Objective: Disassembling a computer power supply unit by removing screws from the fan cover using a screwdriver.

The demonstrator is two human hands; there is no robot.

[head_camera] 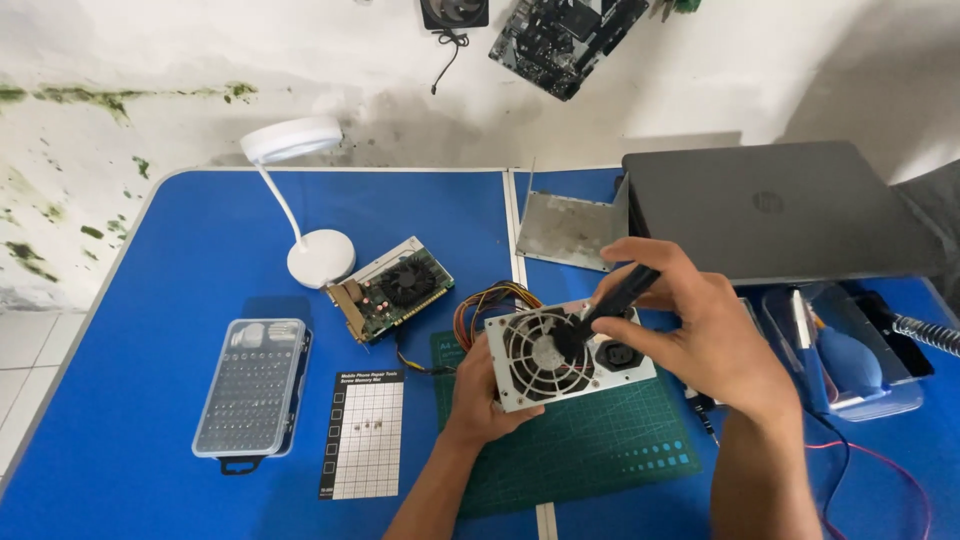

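A silver computer power supply (610, 375) with a round fan grille stands on a green cutting mat (590, 450). My left hand (480, 395) grips its left side and steadies it. My right hand (700, 320) holds a black brush (605, 305), its tip resting on the fan grille. Coloured cables (490, 300) come out behind the box.
A graphics card (395, 288), a white desk lamp (315, 255), a clear screwdriver bit case (252, 385) and a gridded screw mat (365, 435) lie to the left. A grey laptop (780, 205), a metal cover plate (570, 228) and a tray with a blue air blower (850, 365) sit right.
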